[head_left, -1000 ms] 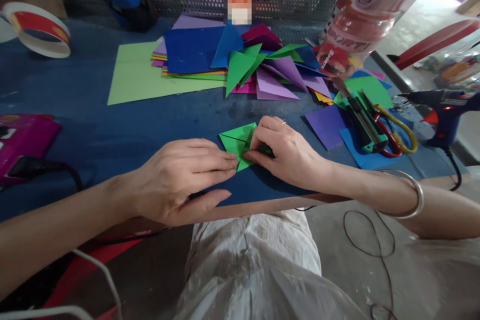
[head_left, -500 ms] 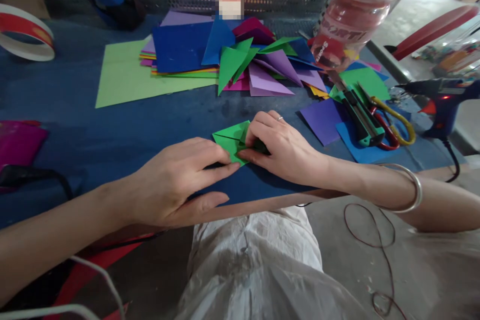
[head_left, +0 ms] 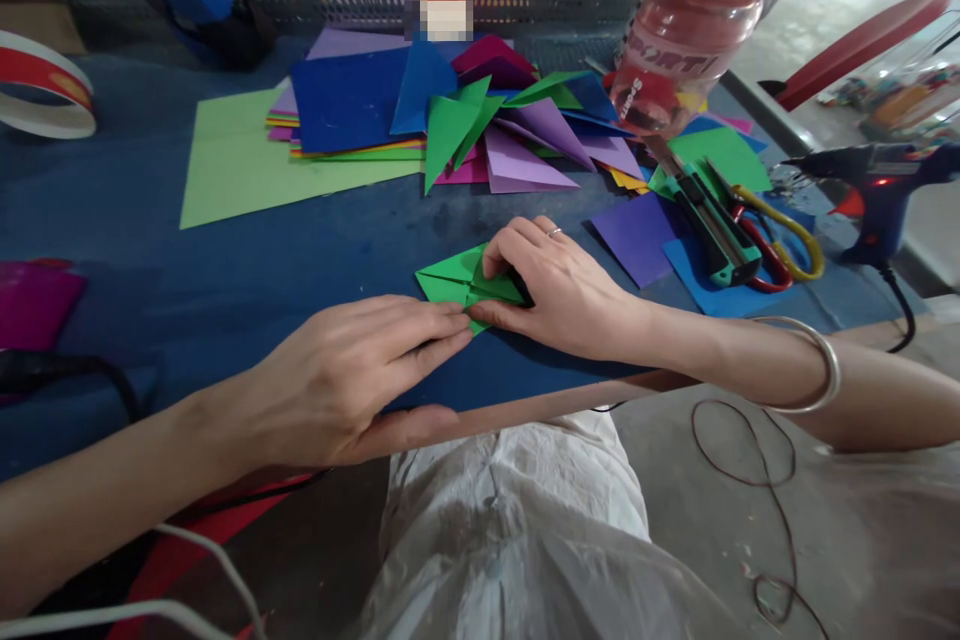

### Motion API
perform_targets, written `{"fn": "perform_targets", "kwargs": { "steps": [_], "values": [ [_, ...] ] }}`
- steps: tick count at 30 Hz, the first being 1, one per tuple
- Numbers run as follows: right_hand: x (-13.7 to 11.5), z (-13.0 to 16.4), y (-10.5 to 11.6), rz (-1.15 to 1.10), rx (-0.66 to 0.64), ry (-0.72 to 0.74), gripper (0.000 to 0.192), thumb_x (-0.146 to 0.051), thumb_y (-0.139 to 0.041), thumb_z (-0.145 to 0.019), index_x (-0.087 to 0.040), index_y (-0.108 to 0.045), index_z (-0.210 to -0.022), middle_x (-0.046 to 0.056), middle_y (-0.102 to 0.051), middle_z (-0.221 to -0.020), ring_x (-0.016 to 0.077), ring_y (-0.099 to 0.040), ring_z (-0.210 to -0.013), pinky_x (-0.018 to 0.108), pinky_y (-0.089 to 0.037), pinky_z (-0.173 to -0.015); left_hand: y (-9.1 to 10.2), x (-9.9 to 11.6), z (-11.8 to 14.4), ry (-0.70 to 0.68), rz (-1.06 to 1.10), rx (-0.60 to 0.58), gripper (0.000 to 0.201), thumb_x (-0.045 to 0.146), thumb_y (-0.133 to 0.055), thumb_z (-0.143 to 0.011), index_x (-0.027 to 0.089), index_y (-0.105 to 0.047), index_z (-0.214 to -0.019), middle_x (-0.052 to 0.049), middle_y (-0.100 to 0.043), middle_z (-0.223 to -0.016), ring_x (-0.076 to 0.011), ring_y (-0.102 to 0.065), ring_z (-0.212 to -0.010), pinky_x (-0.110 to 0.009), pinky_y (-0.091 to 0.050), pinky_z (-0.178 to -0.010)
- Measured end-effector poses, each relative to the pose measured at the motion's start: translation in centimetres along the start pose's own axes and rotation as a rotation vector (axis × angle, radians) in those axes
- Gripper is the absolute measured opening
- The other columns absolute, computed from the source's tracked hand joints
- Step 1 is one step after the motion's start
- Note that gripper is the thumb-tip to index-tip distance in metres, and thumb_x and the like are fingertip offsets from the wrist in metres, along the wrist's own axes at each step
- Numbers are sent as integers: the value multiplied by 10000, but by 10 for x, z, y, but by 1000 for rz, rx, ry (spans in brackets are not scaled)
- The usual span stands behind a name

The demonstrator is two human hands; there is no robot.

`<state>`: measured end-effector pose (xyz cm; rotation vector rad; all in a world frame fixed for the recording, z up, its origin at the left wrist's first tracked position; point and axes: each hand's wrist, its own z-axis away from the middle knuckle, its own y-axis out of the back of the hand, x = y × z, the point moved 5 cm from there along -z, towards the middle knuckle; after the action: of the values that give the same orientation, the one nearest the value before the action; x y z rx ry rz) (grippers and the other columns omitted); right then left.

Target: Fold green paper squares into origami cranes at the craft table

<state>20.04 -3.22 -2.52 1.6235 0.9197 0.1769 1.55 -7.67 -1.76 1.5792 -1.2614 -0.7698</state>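
Note:
A piece of folded green paper point(head_left: 444, 282) lies on the blue table near its front edge, with creased flaps facing up. My left hand point(head_left: 360, 365) rests flat from the left, fingers stretched out and their tips pressing on the paper's lower edge; its thumb is apart. From the right, my right hand point(head_left: 559, 290) curls its fingers and thumb round the paper's right part, gripping it. The paper's right end is partly hidden under that hand.
Behind lie stacked coloured sheets point(head_left: 352, 105) and folded green pieces point(head_left: 454, 125). To the right are a pink bottle point(head_left: 675, 40), a utility knife point(head_left: 712, 225), scissors point(head_left: 795, 235) and a glue gun point(head_left: 889, 185). A tape roll point(head_left: 82, 110) sits far left.
My right fingers have shifted slightly, showing more of the green paper's flap between them. My left fingertips have moved a little along the lower edge. The whole view has shifted slightly.

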Motion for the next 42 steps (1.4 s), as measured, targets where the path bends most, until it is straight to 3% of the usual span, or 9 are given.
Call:
{"fn": "perform_targets", "kwargs": {
  "steps": [5,11,18,28,34,42],
  "values": [
    [1,1,1,-48,-8,15,210,-324,-726,-929,-170,-596,-985,89,-635,-1019,236,-527,-912,374,-422,-840,-1,-1,4,10,23,-27,475,382,-543,-1033,86,-583,-1402,-186,-680,-1383,-291,-658,-1274,-435,-558,-1090],
    [2,2,3,-129,-9,50,207,-335,-717,-955,-170,-636,-861,55,-607,-925,187,-498,-836,342,-394,-853,-1,-2,4,31,41,-13,497,408,-592,-1013,133,-580,-1427,-139,-687,-1394,-268,-664,-1258,-409,-553,-1096],
    [0,1,0,-70,-18,34,193,-254,-644,-984,-153,-624,-820,51,-583,-879,177,-459,-802,332,-365,-810,-1,-1,6,52,60,-37,408,302,-532,-1043,82,-587,-1382,-158,-690,-1379,-243,-639,-1259,-450,-527,-1093],
    [-4,2,-3,13,-55,-21,188,-268,-572,-1017,-161,-637,-878,73,-585,-911,216,-463,-892,348,-348,-830,5,-2,4,-39,52,17,355,196,-561,-994,52,-617,-1313,-172,-749,-1268,-246,-684,-1193,-443,-567,-1042],
    [-7,2,-4,75,-99,-61,192,-272,-530,-1034,-160,-624,-910,70,-601,-888,211,-468,-853,343,-302,-776,3,-6,8,-2,57,35,388,213,-501,-1001,136,-599,-1369,-121,-731,-1324,-237,-694,-1178,-423,-566,-1067],
    [-5,2,-3,49,-86,-26,190,-278,-546,-1031,-171,-608,-888,43,-604,-816,195,-478,-807,332,-266,-736,2,-8,6,82,5,55,331,155,-524,-983,123,-643,-1291,-114,-732,-1296,-228,-690,-1165,-385,-542,-1070]
  ]
}}
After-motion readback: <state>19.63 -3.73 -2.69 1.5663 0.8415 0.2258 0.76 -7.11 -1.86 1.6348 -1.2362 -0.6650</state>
